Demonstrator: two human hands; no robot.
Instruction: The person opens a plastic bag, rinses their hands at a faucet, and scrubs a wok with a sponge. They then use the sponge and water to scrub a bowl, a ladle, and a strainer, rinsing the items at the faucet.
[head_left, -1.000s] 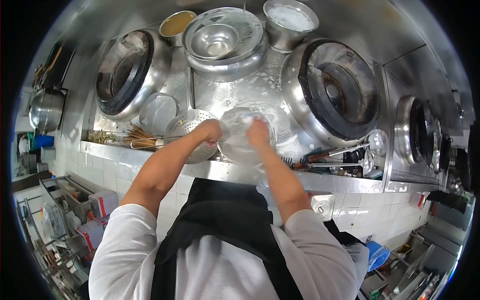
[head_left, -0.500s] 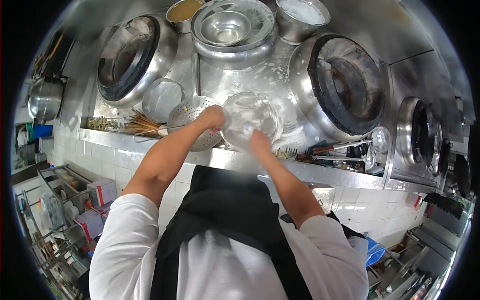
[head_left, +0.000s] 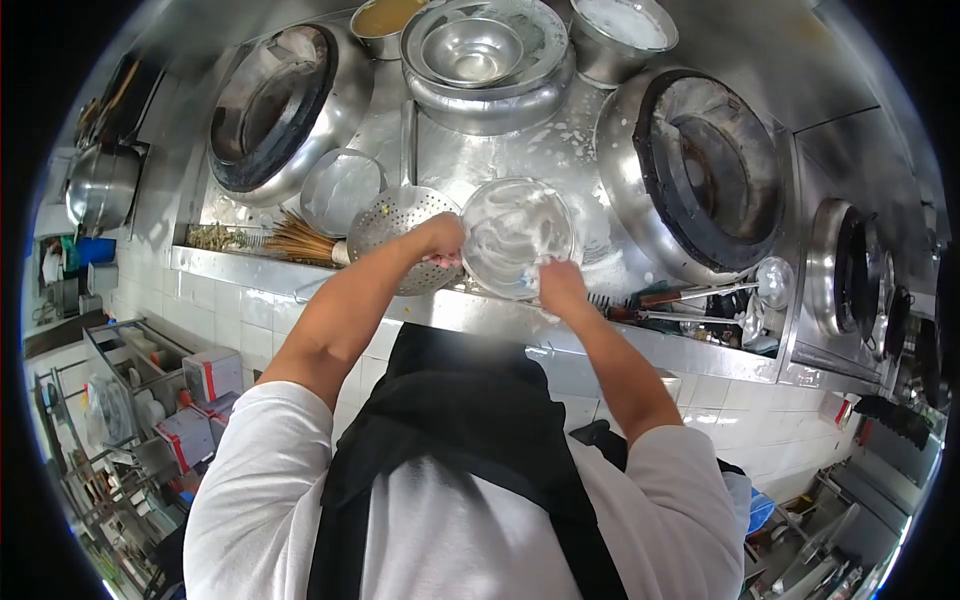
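A round metal bowl, its inside streaked with white suds, sits on the wet steel counter. My left hand is closed at its left rim, above the perforated skimmer. At the bowl's lower right edge, my right hand is closed on a whitish scrubbing pad, partly hidden by fingers and foam. The skimmer's handle points away from me. Left of it lies a round shallow strainer.
Wok burners stand at left and right. A lidded pot carries a small bowl at the back. A bamboo brush and several ladles lie along the front trough.
My right hand has moved right along the bowl's near edge, and the suds inside have been smeared differently. My left hand stays at the left rim. The whole view has shifted slightly.
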